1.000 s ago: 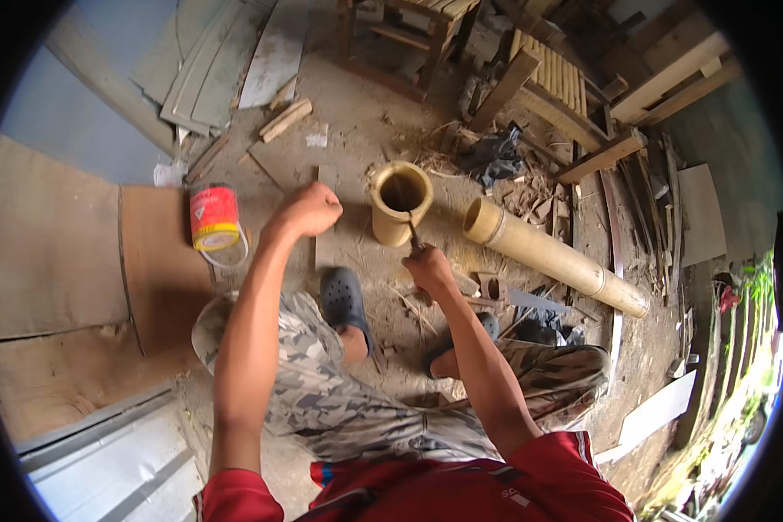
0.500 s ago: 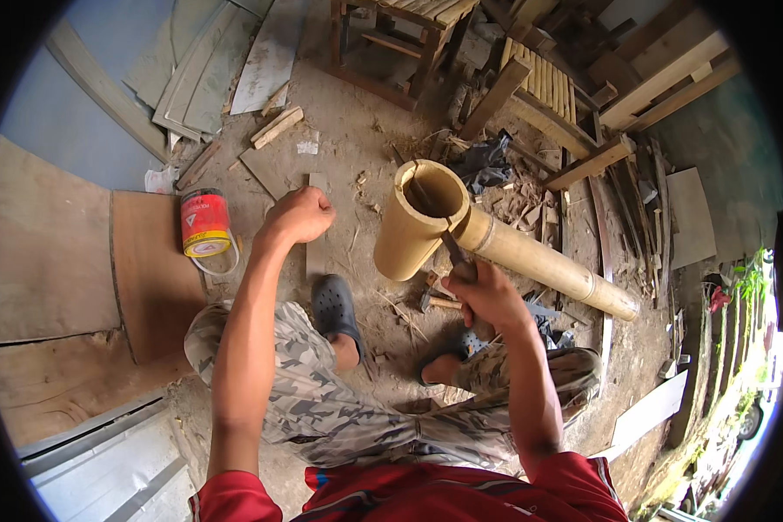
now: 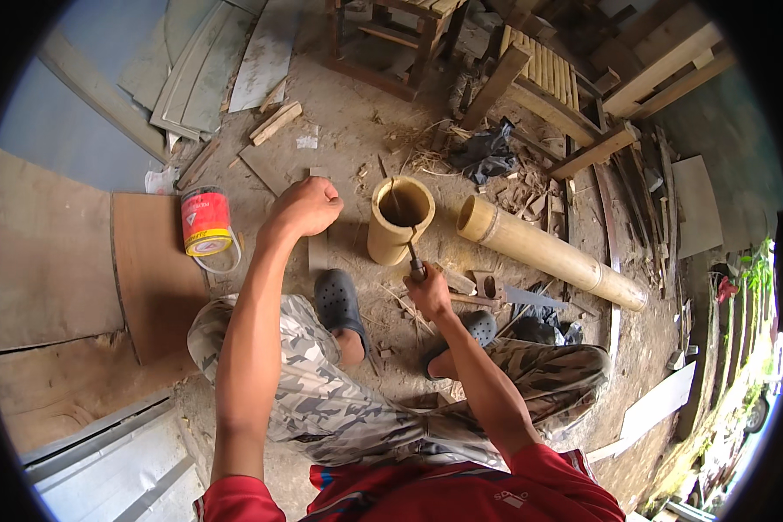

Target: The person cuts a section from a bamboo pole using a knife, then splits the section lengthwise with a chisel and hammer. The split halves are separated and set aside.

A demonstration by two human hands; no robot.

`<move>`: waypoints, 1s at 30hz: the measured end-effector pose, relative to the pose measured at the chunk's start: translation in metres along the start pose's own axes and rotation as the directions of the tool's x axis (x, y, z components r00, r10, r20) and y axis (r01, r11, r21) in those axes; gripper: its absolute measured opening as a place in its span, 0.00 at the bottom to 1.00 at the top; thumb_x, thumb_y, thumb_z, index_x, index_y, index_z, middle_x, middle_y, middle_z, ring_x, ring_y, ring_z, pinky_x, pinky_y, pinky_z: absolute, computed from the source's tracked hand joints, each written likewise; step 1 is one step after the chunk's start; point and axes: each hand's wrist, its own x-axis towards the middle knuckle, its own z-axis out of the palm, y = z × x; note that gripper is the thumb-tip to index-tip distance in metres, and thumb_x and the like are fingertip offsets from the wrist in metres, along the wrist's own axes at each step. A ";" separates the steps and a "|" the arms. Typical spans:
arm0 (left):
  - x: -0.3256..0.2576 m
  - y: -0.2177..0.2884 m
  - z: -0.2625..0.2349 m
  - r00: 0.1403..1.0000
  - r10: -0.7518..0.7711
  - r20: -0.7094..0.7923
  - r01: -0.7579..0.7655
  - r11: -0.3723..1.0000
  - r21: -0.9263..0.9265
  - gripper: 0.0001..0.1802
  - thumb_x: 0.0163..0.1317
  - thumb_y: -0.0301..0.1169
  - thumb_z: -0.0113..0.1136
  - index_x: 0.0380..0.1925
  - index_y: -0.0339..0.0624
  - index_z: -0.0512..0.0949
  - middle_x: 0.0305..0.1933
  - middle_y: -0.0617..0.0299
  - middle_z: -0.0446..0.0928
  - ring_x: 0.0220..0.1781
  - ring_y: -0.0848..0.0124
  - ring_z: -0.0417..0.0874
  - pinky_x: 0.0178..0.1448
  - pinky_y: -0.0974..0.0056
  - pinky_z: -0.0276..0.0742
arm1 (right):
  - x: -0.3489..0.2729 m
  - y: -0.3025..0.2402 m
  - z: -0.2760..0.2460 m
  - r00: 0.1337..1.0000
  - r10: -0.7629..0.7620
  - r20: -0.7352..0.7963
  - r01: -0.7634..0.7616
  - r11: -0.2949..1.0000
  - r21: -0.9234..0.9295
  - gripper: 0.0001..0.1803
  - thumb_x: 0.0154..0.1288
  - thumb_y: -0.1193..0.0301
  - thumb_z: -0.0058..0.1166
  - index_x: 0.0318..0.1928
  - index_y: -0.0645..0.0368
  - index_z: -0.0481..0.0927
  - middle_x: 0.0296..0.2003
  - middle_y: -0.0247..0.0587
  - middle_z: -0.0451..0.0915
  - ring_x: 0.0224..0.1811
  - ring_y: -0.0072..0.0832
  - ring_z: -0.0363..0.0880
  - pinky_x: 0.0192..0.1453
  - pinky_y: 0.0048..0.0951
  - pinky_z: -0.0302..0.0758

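Fingers (image 3: pixel 315 207) of the left hand (image 3: pixel 303 209) curled shut into a fist around the upper end of a flat wooden stick (image 3: pixel 317 248), only the part below the knuckles showing. Fingers (image 3: pixel 423 287) of the right hand (image 3: pixel 430 294) wrapped tight round the handle of a thin metal tool (image 3: pixel 411 257), shaft running up from the knuckles to the rim of the short bamboo section.

Dirt floor (image 3: pixel 348 130) spread under and beyond both sets of fingers, strewn with shavings and offcuts. Plywood sheets (image 3: pixel 52 261) well to the left of the left fingers. Long bamboo pole (image 3: pixel 548 252) lying to the right of the right fingers, open end turned toward the short piece. Bamboo slat frame (image 3: pixel 544 74) and a wooden stool (image 3: pixel 391 35) far beyond the fingers. Short bamboo section (image 3: pixel 400 222) upright on the floor between the two sets of fingers, hollow mouth up, just above the right fingers and touching the tool. Red and yellow can (image 3: pixel 206 222) near the left fingers on their left, standing on the floor. Dark clogs (image 3: pixel 339 300) on the feet just below the fingers, one under the left fist, the other partly hidden under the right wrist. Black crumpled bag (image 3: pixel 485 152) beyond the right fingers, past the bamboo pieces.
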 end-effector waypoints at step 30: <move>0.028 -0.135 0.172 0.899 -0.408 0.157 0.374 0.904 0.206 0.47 0.63 0.64 0.57 0.72 0.44 0.65 0.74 0.48 0.68 0.74 0.51 0.70 0.73 0.48 0.69 | -0.006 0.049 0.019 0.973 0.231 0.023 -0.231 0.972 0.036 0.24 0.61 0.60 0.55 0.49 0.69 0.77 0.43 0.70 0.82 0.51 0.62 0.81 0.54 0.53 0.76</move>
